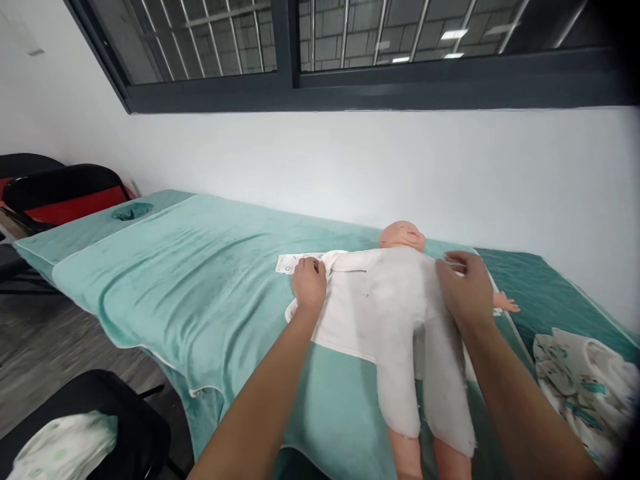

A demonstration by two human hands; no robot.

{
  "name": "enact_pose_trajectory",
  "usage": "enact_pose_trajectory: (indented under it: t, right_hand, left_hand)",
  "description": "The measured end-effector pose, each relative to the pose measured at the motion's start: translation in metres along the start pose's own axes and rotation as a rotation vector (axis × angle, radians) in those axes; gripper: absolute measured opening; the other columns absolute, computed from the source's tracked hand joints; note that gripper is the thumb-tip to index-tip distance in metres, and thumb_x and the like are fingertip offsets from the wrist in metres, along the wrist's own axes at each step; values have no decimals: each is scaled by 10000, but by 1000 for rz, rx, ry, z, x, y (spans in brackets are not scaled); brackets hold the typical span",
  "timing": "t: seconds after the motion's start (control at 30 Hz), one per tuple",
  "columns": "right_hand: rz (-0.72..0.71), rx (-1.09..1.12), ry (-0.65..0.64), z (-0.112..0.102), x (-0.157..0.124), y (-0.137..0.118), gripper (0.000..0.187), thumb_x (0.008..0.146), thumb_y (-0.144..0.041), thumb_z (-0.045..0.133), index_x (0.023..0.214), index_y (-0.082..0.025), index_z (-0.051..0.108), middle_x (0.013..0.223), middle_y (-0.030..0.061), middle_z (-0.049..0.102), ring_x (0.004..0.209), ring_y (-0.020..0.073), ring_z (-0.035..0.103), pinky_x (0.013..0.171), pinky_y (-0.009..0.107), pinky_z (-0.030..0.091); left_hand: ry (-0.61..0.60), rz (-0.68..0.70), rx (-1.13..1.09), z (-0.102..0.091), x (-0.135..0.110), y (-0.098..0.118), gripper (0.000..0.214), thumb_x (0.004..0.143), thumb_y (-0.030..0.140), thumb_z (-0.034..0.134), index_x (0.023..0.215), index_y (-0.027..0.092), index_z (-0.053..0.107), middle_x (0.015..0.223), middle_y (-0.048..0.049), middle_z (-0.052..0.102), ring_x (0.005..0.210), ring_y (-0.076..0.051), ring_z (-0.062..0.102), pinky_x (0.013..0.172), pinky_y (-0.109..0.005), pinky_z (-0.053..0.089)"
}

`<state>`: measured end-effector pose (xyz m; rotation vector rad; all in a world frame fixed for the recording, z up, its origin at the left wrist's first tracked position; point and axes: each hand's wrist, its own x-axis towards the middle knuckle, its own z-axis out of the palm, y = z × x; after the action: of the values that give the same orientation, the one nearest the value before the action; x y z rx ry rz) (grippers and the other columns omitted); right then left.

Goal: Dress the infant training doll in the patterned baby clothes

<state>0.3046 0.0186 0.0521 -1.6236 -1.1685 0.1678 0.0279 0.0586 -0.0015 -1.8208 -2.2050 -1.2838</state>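
Observation:
A baby doll (400,293) with a white cloth body lies on its back, its head toward the wall and its legs toward me. Under it, a white baby shirt (345,320) is spread out, with a patterned cuff (286,264) reaching left. My left hand (310,283) has its fingers curled on the shirt at the sleeve side. At the doll's other shoulder, my right hand (467,287) is closed, with a bit of white cloth showing at its fingertips. The doll's small hand (507,302) sticks out beyond my right wrist.
A teal cover (200,267) lies over the bed, which has a face hole (133,211) at its far left. Folded printed baby clothes (590,380) lie at the right. A black chair (115,413) holds a cloth bundle (65,447). White wall (300,160) behind.

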Motion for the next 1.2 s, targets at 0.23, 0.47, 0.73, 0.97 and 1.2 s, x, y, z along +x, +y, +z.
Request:
enact_pose_trajectory:
  t: [0.23,0.47,0.73,0.97,1.2]
  right_hand:
    - [249,9,-24,-13,-19,43,381,827,-501,510,1022,-204,650,956,78,702,903,257,626,829,385,456]
    - [291,59,-141,-14,-17,37,426,855,-541,496,1121,-243,646,1090,79,704,1021,270,623,901,397,440]
    - [146,210,-231,-9,-20,42,500,873,-576,506,1246,-256,600,1201,70,658,1096,260,591,966,414,439]
    - [21,315,-456,-3,-25,33,565,884,-577,521,1362,-275,509,1414,57,538,1326,263,459,1128,432,335]
    - [-50,465,-704,5,-29,33,594,924,-556,498,1453,-307,394,1579,23,348,1470,219,274,1227,433,172]
  left_hand:
    - [-106,-4,-3,-2,-1,6,207,932,384,521,856,215,614,904,-26,653,786,-172,595,662,-286,371]
    - [-151,163,-86,-1,-5,10,213,926,377,551,801,204,556,865,-22,620,823,-166,576,704,-280,395]
    - [-174,73,-317,-6,-7,37,238,960,382,471,789,215,470,760,-1,566,744,-168,511,682,-289,375]
    - [-255,-106,-499,-1,15,78,287,950,392,474,734,219,399,681,34,491,647,-131,458,631,-267,350]
    - [-259,-117,-485,-2,33,98,276,982,379,410,757,222,386,731,15,530,675,-129,495,631,-259,374]
